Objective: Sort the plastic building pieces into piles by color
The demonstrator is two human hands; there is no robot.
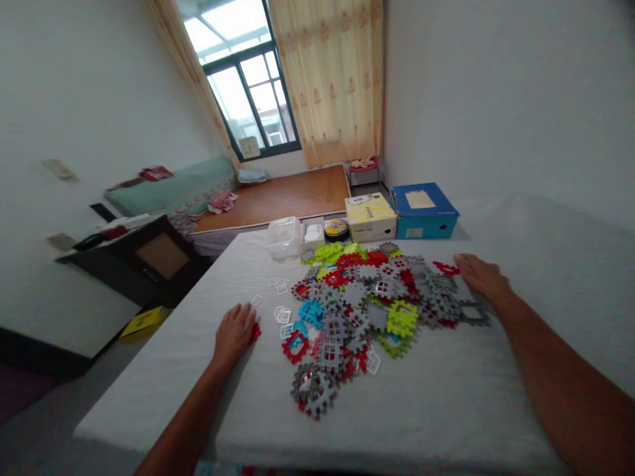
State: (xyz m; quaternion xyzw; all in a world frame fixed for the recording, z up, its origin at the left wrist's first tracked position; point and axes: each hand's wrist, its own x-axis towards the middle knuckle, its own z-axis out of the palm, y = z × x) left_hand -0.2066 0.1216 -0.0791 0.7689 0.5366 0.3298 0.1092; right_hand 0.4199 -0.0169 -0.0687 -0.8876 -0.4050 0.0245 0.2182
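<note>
A large heap of interlocking plastic building pieces (354,291), in grey, red, lime green and blue, with toothed edges, lies on the white-covered table. To the left of the heap, my left hand (234,334) rests low over the cloth, closed on a red toothed piece (255,332) that sticks out on its right side and is partly hidden. At the heap's far right edge my right hand (480,276) has a red toothed piece (446,268) at its fingertips. Several small white window-frame pieces (282,315) are scattered between my left hand and the heap.
Behind the heap stand a clear plastic tub (282,239), a small white box (312,233), a round black-and-yellow tin (337,229), a yellow carton (371,218) and a blue box (425,211). A dark cabinet (143,261) is left of the table; a bed (297,192) lies beyond.
</note>
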